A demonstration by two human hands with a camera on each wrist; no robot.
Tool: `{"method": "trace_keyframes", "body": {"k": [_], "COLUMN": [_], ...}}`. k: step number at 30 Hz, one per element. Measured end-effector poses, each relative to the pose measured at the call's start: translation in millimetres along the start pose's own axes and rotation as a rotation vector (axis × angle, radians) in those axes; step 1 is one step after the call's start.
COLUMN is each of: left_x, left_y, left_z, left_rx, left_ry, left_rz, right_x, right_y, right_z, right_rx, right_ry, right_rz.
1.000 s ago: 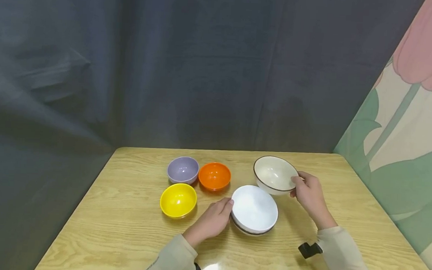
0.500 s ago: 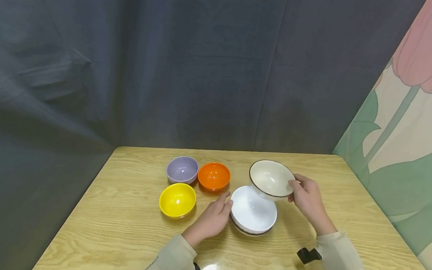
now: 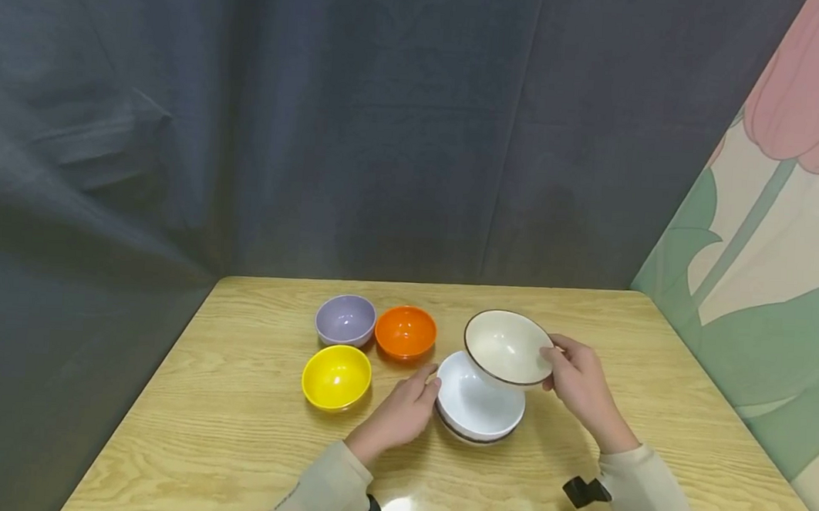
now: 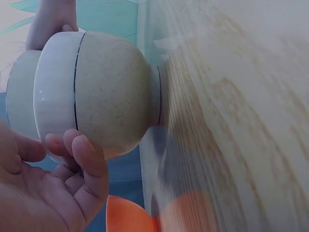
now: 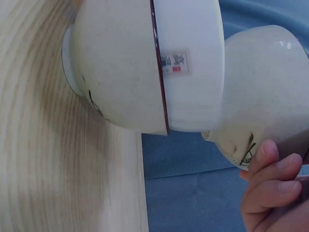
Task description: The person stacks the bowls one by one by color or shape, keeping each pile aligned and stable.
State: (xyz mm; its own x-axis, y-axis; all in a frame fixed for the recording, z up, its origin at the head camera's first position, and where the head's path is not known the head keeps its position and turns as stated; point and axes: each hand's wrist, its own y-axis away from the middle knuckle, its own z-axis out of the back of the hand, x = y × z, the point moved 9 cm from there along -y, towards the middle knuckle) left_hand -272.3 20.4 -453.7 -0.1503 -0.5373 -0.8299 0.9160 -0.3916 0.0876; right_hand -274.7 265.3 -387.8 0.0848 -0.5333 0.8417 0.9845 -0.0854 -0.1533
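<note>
My right hand (image 3: 583,384) pinches the rim of a cream bowl (image 3: 505,344) with a dark brown edge, thumb inside and fingers underneath. This bowl is tilted above the far right part of a white bowl (image 3: 474,409). The white bowl sits nested in another cream, dark-rimmed bowl (image 4: 116,92) that stands on the table. At the left side of this stack, my left hand (image 3: 395,418) touches it with loosely bent fingers. A small printed label (image 5: 176,63) shows on the white bowl's side in the right wrist view.
Left of the stack stand a purple bowl (image 3: 346,320), an orange bowl (image 3: 406,332) and a yellow bowl (image 3: 337,377), close together on the wooden table (image 3: 219,431). A dark curtain (image 3: 388,131) hangs behind; a flower-patterned cloth (image 3: 782,306) hangs at right.
My right hand has brought the cream bowl left and toward me, so it now overlaps the white bowl from above. The left hand stays by the stack, its index finger a little straighter.
</note>
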Motion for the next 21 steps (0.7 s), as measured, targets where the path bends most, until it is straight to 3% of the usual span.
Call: {"method": "trace_keyframes", "body": {"k": [10, 21], "left_x": [-3.6, -4.6], "left_y": [-3.6, -5.9], "left_z": [-0.6, 0.6], "left_rx": [0.016, 0.027], "left_ry": [0.02, 0.039], "left_rz": [-0.052, -0.097], "right_x": [5, 6], "right_y": [8.3, 12.5], "right_z": [-6, -20], "right_rx": [0.02, 0.05], "right_ry": [0.034, 0.026], "right_rz": [0.047, 0.035]}}
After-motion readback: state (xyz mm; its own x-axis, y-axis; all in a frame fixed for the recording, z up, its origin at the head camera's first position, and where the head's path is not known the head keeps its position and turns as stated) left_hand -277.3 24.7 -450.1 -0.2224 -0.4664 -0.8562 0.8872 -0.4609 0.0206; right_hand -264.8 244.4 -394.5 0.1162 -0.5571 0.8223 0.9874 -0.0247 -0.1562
